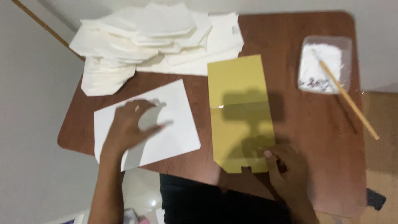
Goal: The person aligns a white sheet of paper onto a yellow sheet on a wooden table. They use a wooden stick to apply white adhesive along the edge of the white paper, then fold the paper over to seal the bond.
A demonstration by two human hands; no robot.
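Brown table (315, 137), white sheet (174, 128) under left fingers (145, 108)

White sheet (166, 120), mustard-yellow card (238, 95), reddish-brown table (323, 124), white paste tub (325, 62).

clear plastic tub (347, 43) of white paste, table's far-right
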